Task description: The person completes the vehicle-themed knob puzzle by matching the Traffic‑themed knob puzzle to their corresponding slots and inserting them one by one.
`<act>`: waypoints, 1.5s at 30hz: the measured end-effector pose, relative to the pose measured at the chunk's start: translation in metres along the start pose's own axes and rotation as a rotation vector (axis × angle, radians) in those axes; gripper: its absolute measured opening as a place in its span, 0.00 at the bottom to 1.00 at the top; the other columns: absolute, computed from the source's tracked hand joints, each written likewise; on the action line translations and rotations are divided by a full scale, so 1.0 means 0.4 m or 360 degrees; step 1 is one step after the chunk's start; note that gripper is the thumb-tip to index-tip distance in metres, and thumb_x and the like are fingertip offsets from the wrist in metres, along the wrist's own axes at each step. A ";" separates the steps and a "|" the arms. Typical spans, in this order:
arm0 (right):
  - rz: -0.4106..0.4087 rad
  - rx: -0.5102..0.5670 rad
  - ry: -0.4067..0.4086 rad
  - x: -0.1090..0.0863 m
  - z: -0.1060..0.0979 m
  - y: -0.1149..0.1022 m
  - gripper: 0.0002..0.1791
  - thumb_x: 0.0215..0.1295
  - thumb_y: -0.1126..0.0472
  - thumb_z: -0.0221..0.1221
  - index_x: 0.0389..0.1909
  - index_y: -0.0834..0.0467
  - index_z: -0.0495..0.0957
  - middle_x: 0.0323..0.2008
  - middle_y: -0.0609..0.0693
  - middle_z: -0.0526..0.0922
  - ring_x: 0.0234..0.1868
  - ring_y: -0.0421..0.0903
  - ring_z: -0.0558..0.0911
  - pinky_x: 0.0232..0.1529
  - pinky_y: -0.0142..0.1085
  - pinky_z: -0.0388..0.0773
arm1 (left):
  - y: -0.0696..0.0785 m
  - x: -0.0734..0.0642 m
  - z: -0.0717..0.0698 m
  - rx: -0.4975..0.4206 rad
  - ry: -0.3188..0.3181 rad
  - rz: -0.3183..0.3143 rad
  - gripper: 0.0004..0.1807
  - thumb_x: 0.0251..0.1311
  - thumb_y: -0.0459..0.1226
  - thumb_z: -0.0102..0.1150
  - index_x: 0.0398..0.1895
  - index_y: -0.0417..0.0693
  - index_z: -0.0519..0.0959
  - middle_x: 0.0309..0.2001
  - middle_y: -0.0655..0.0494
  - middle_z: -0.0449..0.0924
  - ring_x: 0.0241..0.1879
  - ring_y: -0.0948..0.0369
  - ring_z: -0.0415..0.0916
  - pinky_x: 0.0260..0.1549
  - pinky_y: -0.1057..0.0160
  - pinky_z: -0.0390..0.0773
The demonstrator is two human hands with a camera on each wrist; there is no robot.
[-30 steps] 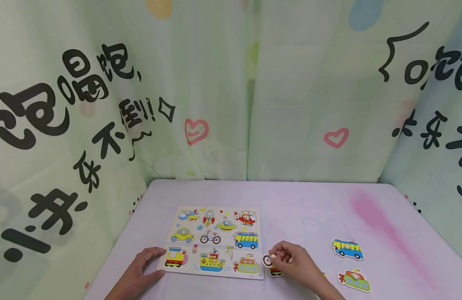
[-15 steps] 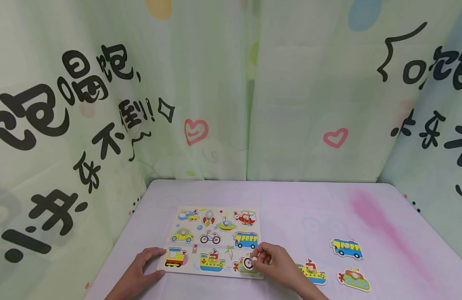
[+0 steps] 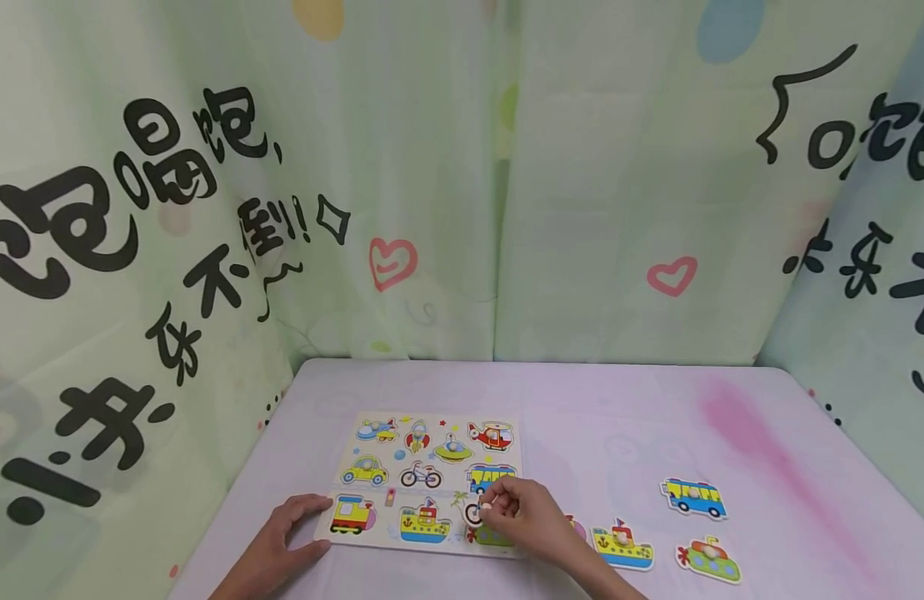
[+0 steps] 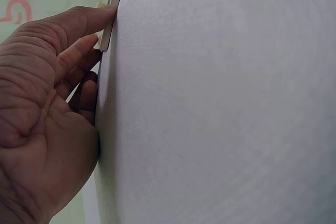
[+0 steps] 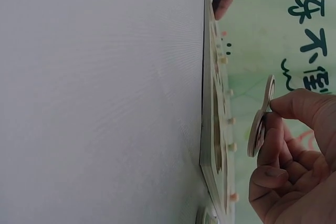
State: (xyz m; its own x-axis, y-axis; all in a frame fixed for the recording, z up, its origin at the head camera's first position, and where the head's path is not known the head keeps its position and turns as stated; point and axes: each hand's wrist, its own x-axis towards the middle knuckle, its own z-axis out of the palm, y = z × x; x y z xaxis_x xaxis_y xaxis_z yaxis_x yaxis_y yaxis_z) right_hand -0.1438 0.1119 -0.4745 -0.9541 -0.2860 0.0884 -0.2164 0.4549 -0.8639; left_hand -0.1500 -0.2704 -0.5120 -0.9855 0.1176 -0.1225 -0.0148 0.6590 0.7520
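My right hand (image 3: 527,515) pinches a bicycle puzzle piece (image 3: 473,514) by its small knob. It holds the piece over the right front part of the puzzle board (image 3: 382,537), overlapping the submarine picture. In the right wrist view the bicycle piece (image 5: 258,124) is raised off the board, seen edge-on between thumb and fingers. The board shows vehicle pictures in rows, with a bicycle picture (image 3: 421,475) in the middle. My left hand (image 3: 277,542) rests at the board's left front corner, fingertips against the left edge and thumb near the corner.
Right of the board lie a boat piece (image 3: 622,546), a bus piece (image 3: 694,498) and a submarine piece (image 3: 709,560). A train piece (image 3: 577,525) is mostly hidden behind the right hand. Printed curtains (image 3: 581,208) surround the white table (image 3: 604,417) at back and sides.
My right hand has carried the bicycle piece leftward from beside the board to over its right front part, uncovering the boat piece. The left hand has stayed in place.
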 end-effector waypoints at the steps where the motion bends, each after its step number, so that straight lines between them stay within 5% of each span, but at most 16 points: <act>1: 0.0003 0.0008 -0.0001 0.005 0.003 0.000 0.05 0.62 0.63 0.67 0.36 0.59 0.82 0.24 0.43 0.75 0.24 0.33 0.71 0.24 0.25 0.67 | 0.001 0.000 -0.001 -0.0008 0.0000 0.0003 0.29 0.55 0.42 0.76 0.61 0.51 0.79 0.66 0.52 0.73 0.69 0.47 0.66 0.69 0.38 0.65; 28: -0.0081 0.0008 -0.0030 0.117 0.082 -0.027 0.05 0.62 0.64 0.67 0.35 0.60 0.81 0.24 0.44 0.75 0.24 0.35 0.70 0.23 0.24 0.67 | -0.002 -0.002 0.006 -0.0024 -0.0013 -0.0043 0.30 0.54 0.43 0.77 0.61 0.52 0.79 0.65 0.53 0.74 0.69 0.46 0.65 0.68 0.36 0.65; 37: -0.0084 -0.0088 -0.0033 0.156 0.113 -0.035 0.05 0.62 0.63 0.67 0.35 0.60 0.81 0.24 0.43 0.74 0.26 0.36 0.71 0.26 0.25 0.67 | 0.000 -0.001 0.010 -0.0034 -0.0017 -0.0095 0.30 0.54 0.42 0.77 0.61 0.51 0.79 0.66 0.51 0.73 0.69 0.45 0.65 0.67 0.35 0.66; 45: -0.0025 -0.0171 0.0002 0.187 0.125 -0.051 0.05 0.62 0.63 0.67 0.35 0.58 0.80 0.25 0.44 0.74 0.28 0.38 0.71 0.26 0.27 0.67 | 0.001 0.003 0.001 0.0001 -0.0008 -0.0042 0.30 0.54 0.43 0.77 0.61 0.51 0.79 0.66 0.51 0.73 0.68 0.46 0.66 0.68 0.36 0.66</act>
State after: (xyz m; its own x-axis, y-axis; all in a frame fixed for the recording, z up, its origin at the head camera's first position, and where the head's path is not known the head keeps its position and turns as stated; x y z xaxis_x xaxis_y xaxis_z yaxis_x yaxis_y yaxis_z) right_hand -0.2005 0.0389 -0.4751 -0.9506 -0.2930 0.1021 -0.2522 0.5379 -0.8044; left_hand -0.1511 -0.2699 -0.5120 -0.9839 0.1039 -0.1457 -0.0408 0.6622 0.7482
